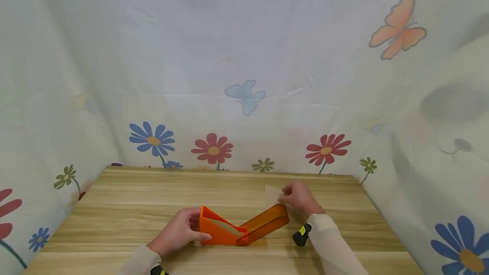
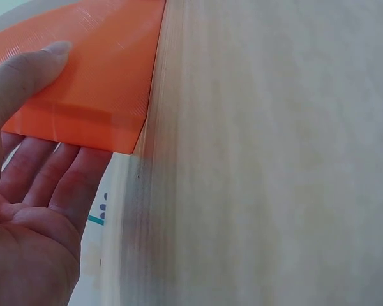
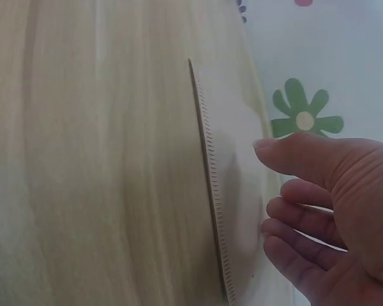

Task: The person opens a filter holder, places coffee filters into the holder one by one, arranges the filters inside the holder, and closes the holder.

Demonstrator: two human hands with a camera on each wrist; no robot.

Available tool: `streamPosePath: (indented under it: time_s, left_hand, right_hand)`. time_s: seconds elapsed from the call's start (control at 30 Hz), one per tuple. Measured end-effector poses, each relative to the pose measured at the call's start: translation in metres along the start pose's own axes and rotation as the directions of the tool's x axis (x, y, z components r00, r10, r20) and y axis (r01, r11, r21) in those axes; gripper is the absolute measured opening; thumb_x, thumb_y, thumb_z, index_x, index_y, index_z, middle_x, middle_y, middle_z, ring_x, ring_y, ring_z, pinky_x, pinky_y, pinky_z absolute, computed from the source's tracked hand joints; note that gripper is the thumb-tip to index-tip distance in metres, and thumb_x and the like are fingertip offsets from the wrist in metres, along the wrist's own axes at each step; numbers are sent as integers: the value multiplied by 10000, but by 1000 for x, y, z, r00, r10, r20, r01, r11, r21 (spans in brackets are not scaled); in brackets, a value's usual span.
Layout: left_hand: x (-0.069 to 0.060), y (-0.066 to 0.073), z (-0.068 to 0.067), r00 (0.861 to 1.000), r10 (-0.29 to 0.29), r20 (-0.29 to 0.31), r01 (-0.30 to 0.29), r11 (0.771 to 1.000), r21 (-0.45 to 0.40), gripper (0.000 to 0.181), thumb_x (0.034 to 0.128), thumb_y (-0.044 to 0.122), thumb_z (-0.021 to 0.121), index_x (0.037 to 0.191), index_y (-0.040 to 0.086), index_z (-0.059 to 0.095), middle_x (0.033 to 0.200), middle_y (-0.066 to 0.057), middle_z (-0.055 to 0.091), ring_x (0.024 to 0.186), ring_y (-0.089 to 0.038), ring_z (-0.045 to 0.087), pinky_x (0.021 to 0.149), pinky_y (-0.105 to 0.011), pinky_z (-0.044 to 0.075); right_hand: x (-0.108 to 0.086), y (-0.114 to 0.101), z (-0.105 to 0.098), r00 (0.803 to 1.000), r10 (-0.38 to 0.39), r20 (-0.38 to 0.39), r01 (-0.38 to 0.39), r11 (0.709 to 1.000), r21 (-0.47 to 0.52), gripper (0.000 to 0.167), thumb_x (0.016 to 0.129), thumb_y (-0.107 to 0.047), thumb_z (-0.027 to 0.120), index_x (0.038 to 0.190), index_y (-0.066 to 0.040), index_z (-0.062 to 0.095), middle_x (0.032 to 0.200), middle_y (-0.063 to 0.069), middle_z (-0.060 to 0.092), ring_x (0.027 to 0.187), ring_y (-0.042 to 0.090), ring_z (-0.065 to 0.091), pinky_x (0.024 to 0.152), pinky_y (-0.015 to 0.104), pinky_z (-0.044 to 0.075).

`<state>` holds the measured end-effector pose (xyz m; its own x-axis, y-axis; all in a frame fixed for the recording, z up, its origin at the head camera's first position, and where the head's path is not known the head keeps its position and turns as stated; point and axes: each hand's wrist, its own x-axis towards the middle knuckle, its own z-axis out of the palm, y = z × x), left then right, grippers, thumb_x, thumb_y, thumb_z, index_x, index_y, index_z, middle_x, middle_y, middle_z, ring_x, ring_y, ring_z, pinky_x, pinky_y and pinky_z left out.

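Note:
An orange wedge-shaped holder (image 1: 219, 236) stands on the table, its amber see-through lid (image 1: 267, 224) swung out to the right. Pale paper (image 1: 225, 225) shows inside it. My left hand (image 1: 181, 230) grips the holder's left end, thumb on the near face and fingers beneath or behind; the left wrist view shows the orange wall (image 2: 108, 76) under the thumb. Behind the lid, my right hand (image 1: 299, 198) pinches a thin pale paper filter (image 1: 271, 195) by its edge. A crimped seam runs along that paper filter (image 3: 233, 178) in the right wrist view.
The wood-grain table (image 1: 153, 194) reaches back to a white cloth backdrop (image 1: 183, 63) printed with flowers and butterflies. A small dark purple item (image 1: 116, 164) shows at the table's far left corner. A black wrist camera (image 1: 302, 235) sits at the right cuff.

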<state>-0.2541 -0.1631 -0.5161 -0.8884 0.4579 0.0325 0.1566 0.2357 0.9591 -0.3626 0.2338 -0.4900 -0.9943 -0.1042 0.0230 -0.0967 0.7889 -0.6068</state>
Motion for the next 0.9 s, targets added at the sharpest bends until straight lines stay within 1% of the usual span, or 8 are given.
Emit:
streamPosePath:
  time_s: [0.07,0.17,0.37,0.5,0.63,0.7,0.8,0.9]
  left_hand:
    - [-1,0,0,1000,-4,-1,4,1000,-4,523,793,352,889,1236,149,698,1180,-44,754,1014,-219,720,892,-273,601]
    - [-1,-1,0,1000,-3,-4,3,1000,-2,523,793,347,889,1237,148,697,1180,-43,754,1015,-220,720,892,-269,601]
    - [0,-2,0,1000,5,-4,-5,1000,4,513,799,340,886,1235,147,698,1176,-42,758,1016,-214,723,892,-267,600]
    - [0,-2,0,1000,1,-5,-1,1000,2,511,800,339,885,1236,148,698,1177,-41,757,1015,-213,723,893,-270,600]
    - [-1,-1,0,1000,-9,-8,9,1000,6,510,799,343,885,1235,154,699,1177,-37,757,1014,-212,722,898,-273,600]
    - [-1,-1,0,1000,-15,-11,15,1000,6,509,799,342,886,1235,158,699,1178,-35,757,1015,-211,721,901,-280,600]
    - [-1,0,0,1000,-18,-14,18,1000,6,507,798,341,886,1233,160,700,1178,-33,757,1016,-209,721,906,-291,601]
    - [-1,0,0,1000,-18,-14,18,1000,11,505,796,346,887,1228,162,702,1175,-32,758,1017,-209,720,911,-297,601]
  right_hand:
    - [2,1,2,1000,13,5,-12,1000,-17,318,816,-186,863,1070,-36,743,1034,87,712,889,223,614,876,440,587]
    - [1,-1,2,1000,11,13,-11,1000,-21,339,816,-176,863,1082,-14,731,1049,109,701,893,240,603,873,453,583]
    - [-2,-4,0,998,54,12,-54,999,8,360,819,-163,856,1100,1,702,1052,118,664,912,264,582,845,437,560]
    - [3,-1,3,996,85,3,-85,996,-13,371,811,-179,857,1082,-3,673,1028,120,638,909,279,569,826,416,530]
    - [10,3,5,996,90,-5,-90,995,-31,399,787,-191,872,1067,0,662,1023,118,647,896,277,574,832,426,538]
    - [13,6,6,996,90,-3,-90,996,-29,373,778,-192,878,1024,-7,666,977,108,641,864,268,570,779,408,533]
    - [18,11,9,996,91,3,-91,995,-30,314,774,-198,879,925,-33,658,877,89,594,799,254,543,672,353,474]
    - [20,14,11,995,98,2,-98,995,-36,293,775,-204,877,888,-54,653,844,71,567,780,244,529,638,319,439]
